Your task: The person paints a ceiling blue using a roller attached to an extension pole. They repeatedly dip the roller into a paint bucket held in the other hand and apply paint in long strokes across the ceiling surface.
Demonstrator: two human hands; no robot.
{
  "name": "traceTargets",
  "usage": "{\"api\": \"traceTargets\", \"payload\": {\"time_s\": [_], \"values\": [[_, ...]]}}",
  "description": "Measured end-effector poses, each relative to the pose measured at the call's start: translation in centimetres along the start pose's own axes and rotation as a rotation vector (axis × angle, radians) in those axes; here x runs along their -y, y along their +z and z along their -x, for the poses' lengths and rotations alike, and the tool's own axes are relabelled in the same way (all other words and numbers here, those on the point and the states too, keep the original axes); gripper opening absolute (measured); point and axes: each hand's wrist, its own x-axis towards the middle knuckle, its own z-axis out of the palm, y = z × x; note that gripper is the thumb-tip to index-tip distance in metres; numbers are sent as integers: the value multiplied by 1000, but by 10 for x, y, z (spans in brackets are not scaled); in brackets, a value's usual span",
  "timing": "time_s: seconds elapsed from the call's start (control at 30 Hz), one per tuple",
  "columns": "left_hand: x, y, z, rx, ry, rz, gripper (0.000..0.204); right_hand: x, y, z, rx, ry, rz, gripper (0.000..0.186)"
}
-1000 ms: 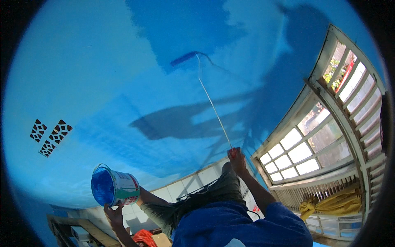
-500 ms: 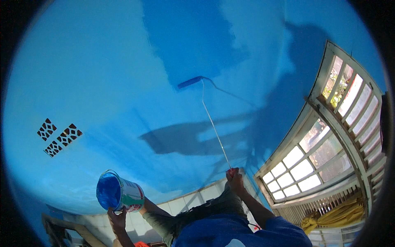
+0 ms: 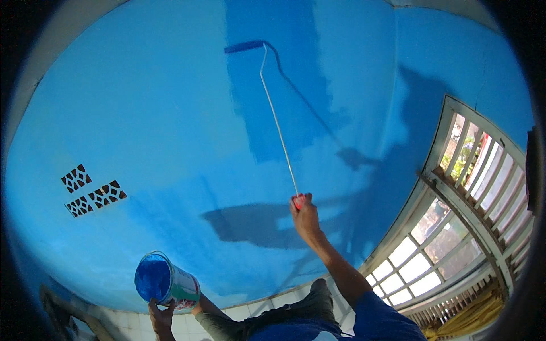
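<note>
My right hand (image 3: 305, 214) is closed around the red handle of a paint roller (image 3: 277, 116), arm stretched up. The roller's long thin metal rod rises to a dark blue sleeve at the left edge of a darker blue band of paint (image 3: 278, 108) on the wall. At lower left my left hand (image 3: 161, 314) grips a paint bucket (image 3: 185, 288) from below, near its rim. The bucket is tilted with its mouth toward the wall, and blue paint coats its inside. My left thumb shows at the rim; part of the fingers is hidden beneath the bucket.
Light blue wall (image 3: 182, 125) fills most of the view. Patterned vent openings (image 3: 94, 192) pierce it on the left. To the right stands a barred window (image 3: 432, 244) with a bundled yellow cloth (image 3: 472, 318) below. White tiles (image 3: 250, 310) run along the bottom. Shadows fall across the wall.
My right hand has risen, carrying the roller up and slightly left along the left side of the dark blue band. The view has shifted upward. My left hand still holds the bucket.
</note>
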Motion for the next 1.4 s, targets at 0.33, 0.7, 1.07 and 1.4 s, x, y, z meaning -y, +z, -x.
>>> {"api": "traceTargets", "payload": {"time_s": [0.33,0.7,1.07,1.4], "values": [[-30,-14,-5,-70,119,-145,63,133,-6,-137,-119,-123,-6,37],[-20,-12,1,-98,-95,180,63,135,19,-128,-131,-102,-13,38],[16,-5,13,-36,103,-36,66,-17,38,132,126,195,54,36],[4,5,10,-224,-560,794,67,-73,-17,220,210,260,189,37]]}}
